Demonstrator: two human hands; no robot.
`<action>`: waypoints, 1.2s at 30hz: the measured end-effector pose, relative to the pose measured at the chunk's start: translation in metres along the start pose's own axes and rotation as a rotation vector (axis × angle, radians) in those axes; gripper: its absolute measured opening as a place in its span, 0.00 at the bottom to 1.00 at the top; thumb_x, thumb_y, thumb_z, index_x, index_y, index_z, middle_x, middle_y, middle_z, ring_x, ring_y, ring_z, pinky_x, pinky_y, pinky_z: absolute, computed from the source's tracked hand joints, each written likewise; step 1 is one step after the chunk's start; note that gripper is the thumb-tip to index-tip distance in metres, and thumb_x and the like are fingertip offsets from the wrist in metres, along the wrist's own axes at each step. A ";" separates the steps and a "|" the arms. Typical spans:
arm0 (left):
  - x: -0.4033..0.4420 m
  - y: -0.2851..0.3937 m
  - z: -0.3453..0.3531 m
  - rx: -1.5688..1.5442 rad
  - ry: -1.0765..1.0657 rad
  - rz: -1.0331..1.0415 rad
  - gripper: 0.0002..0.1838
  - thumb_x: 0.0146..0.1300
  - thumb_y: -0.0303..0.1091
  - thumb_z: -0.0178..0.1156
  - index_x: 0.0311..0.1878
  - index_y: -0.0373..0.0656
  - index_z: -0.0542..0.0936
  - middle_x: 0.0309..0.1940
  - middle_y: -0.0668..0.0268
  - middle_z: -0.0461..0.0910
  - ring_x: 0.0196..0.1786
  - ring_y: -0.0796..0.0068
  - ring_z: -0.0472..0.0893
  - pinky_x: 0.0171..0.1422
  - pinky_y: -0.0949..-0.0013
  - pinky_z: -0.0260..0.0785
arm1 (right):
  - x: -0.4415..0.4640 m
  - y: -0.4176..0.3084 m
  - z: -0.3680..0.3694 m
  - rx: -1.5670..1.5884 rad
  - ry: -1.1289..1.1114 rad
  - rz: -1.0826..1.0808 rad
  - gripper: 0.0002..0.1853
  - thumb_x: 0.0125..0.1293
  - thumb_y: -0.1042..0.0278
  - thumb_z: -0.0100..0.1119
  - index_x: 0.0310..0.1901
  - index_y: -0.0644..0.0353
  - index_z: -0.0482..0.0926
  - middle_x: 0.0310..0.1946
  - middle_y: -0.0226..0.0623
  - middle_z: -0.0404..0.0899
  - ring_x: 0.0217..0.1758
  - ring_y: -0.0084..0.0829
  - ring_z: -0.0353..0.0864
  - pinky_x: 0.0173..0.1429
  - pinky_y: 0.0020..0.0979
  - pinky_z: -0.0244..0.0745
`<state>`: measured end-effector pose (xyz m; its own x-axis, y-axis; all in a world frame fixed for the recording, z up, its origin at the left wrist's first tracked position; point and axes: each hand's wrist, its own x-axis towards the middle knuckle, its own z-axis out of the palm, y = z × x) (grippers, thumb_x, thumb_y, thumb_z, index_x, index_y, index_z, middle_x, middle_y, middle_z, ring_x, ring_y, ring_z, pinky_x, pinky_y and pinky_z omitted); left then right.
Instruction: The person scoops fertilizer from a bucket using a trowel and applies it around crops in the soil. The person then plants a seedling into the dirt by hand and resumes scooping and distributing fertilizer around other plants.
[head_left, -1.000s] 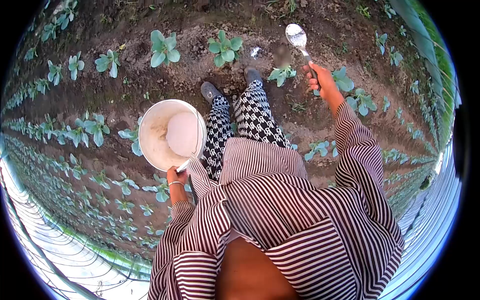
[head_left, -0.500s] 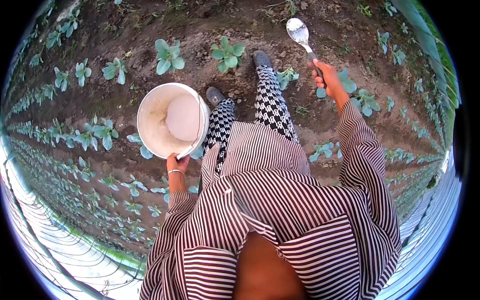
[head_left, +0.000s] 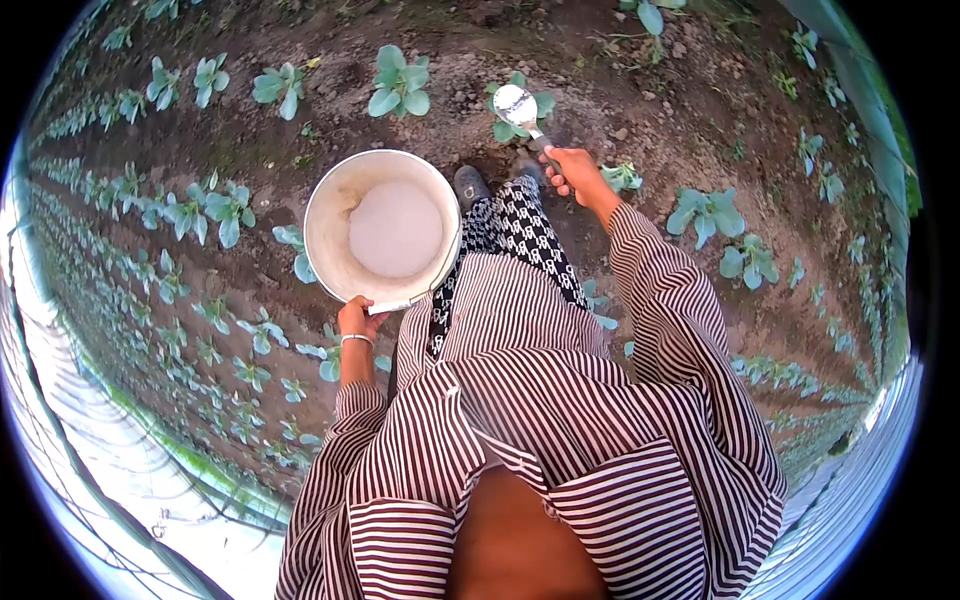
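Note:
My left hand [head_left: 360, 320] grips the handle of a white bucket [head_left: 328, 215] at its near rim. Pale powder [head_left: 395, 229] lies in the bottom of the bucket. In my right hand [head_left: 580, 178] is the dark handle of a metal spoon [head_left: 516, 106], its bowl pointing up and to the left with white powder in it. The spoon's bowl overlaps a leafy green plant [head_left: 543, 104] from this viewpoint, hiding part of it; the height between them cannot be told.
My shoes [head_left: 471, 186] are on the soil just right of the bucket. Rows of plants run on both sides, among them one at the upper middle [head_left: 399, 83] and one at the right [head_left: 705, 213]. Netting [head_left: 860, 90] borders the field.
The spoon in my right hand has moved left and down, from over bare soil to over a plant. My legs have shifted closer together, and the bucket has moved slightly right in view.

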<state>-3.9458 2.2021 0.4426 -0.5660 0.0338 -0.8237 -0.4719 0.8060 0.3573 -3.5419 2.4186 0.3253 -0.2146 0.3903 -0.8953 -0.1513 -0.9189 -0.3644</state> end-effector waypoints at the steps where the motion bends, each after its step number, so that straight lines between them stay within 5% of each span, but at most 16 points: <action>1: 0.002 -0.003 -0.004 -0.027 0.022 0.007 0.11 0.49 0.23 0.52 0.37 0.30 0.71 0.35 0.54 0.74 0.34 0.53 0.78 0.40 0.47 0.77 | 0.020 0.004 0.004 -0.093 0.009 0.019 0.15 0.67 0.60 0.52 0.38 0.66 0.75 0.21 0.32 0.71 0.15 0.19 0.64 0.14 0.22 0.58; 6: 0.006 -0.010 -0.036 -0.313 0.019 -0.127 0.18 0.52 0.28 0.51 0.47 0.32 0.73 0.44 0.50 0.76 0.42 0.53 0.78 0.44 0.52 0.75 | 0.090 0.027 0.009 -0.546 0.103 0.163 0.15 0.66 0.60 0.51 0.34 0.66 0.74 0.19 0.34 0.70 0.15 0.23 0.64 0.13 0.24 0.57; 12: 0.030 0.014 -0.098 -0.639 0.192 -0.183 0.20 0.60 0.34 0.46 0.51 0.30 0.70 0.52 0.44 0.71 0.51 0.42 0.72 0.41 0.64 0.76 | 0.061 0.039 -0.036 -0.150 0.210 0.271 0.12 0.65 0.63 0.51 0.28 0.63 0.72 0.18 0.34 0.72 0.14 0.22 0.66 0.13 0.23 0.56; 13: 0.021 0.031 -0.098 -0.694 0.193 -0.223 0.10 0.60 0.34 0.46 0.33 0.37 0.71 0.39 0.46 0.76 0.43 0.49 0.77 0.37 0.61 0.77 | 0.056 0.038 -0.043 -0.104 0.217 0.296 0.12 0.64 0.64 0.52 0.27 0.62 0.72 0.18 0.34 0.73 0.14 0.22 0.68 0.14 0.22 0.58; 15: 0.007 0.061 -0.093 -0.691 0.212 -0.195 0.09 0.60 0.33 0.45 0.33 0.37 0.70 0.40 0.45 0.75 0.43 0.47 0.77 0.36 0.62 0.77 | 0.053 0.038 -0.046 -0.076 0.272 0.277 0.12 0.65 0.62 0.52 0.28 0.62 0.72 0.18 0.33 0.72 0.14 0.21 0.66 0.14 0.22 0.57; 21: 0.130 0.154 -0.170 -0.582 0.157 -0.340 0.14 0.60 0.35 0.47 0.39 0.32 0.71 0.48 0.40 0.69 0.49 0.39 0.71 0.36 0.63 0.77 | 0.037 0.026 0.009 0.062 0.410 0.170 0.13 0.68 0.60 0.50 0.35 0.63 0.72 0.22 0.33 0.72 0.15 0.19 0.64 0.14 0.22 0.56; 22: 0.160 0.170 -0.180 -0.488 0.216 -0.317 0.17 0.59 0.35 0.46 0.44 0.30 0.71 0.47 0.42 0.70 0.49 0.40 0.71 0.37 0.61 0.77 | 0.032 0.028 0.024 0.086 0.442 0.144 0.13 0.68 0.60 0.50 0.35 0.63 0.72 0.22 0.33 0.72 0.15 0.19 0.64 0.14 0.21 0.56; 28: 0.217 0.248 -0.201 -0.216 0.020 -0.159 0.03 0.52 0.25 0.50 0.28 0.38 0.73 0.25 0.60 0.77 0.25 0.65 0.77 0.30 0.63 0.75 | -0.018 0.021 0.142 0.316 0.564 0.124 0.12 0.70 0.61 0.49 0.39 0.64 0.73 0.22 0.30 0.70 0.17 0.17 0.62 0.16 0.21 0.56; 36: 0.261 0.347 -0.173 0.047 -0.078 0.038 0.04 0.50 0.25 0.52 0.28 0.34 0.71 0.27 0.56 0.73 0.24 0.61 0.76 0.24 0.62 0.74 | -0.068 0.000 0.216 0.377 0.494 -0.159 0.15 0.70 0.61 0.49 0.47 0.67 0.73 0.24 0.30 0.70 0.17 0.16 0.62 0.16 0.20 0.55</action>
<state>-4.3741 2.3882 0.4280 -0.5278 0.1095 -0.8423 -0.4179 0.8298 0.3698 -3.7354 2.4046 0.4412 0.2945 0.3658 -0.8829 -0.4925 -0.7336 -0.4682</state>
